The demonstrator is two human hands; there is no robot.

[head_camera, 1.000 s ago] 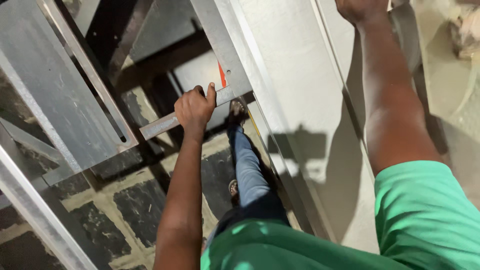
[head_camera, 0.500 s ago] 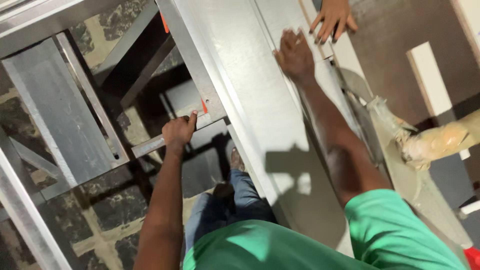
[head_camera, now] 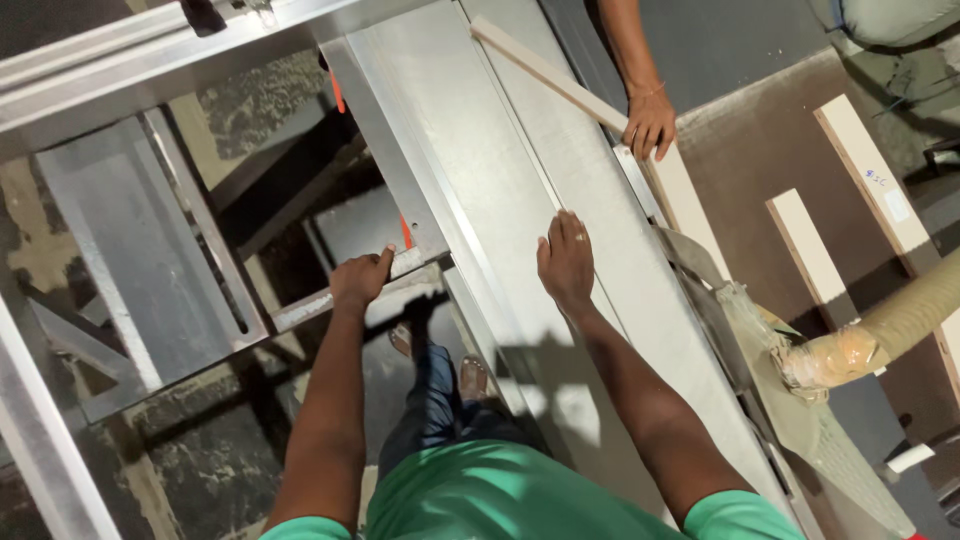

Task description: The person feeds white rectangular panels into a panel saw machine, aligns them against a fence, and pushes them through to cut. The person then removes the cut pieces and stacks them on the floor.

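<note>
Left hand (head_camera: 360, 280) grips the stiff metal rail (head_camera: 300, 308) at nine o'clock, right hand (head_camera: 566, 262) flat, fingers spread, on the smooth, heavy-looking sliding table (head_camera: 480, 180).

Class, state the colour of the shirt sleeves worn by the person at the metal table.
Green sleeves, seen in the head view.

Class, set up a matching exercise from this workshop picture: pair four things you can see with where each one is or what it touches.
Things:
1. left hand
2. right hand
3. co-worker's hand
4. tan flexible hose

Places:
A. flat on the grey metal machine table
B. on the long pale wooden strip
C. gripping the grey metal crossbar
D. at the right edge, its taped end by the machine

Pairs: 1-C, 2-A, 3-B, 4-D
</note>
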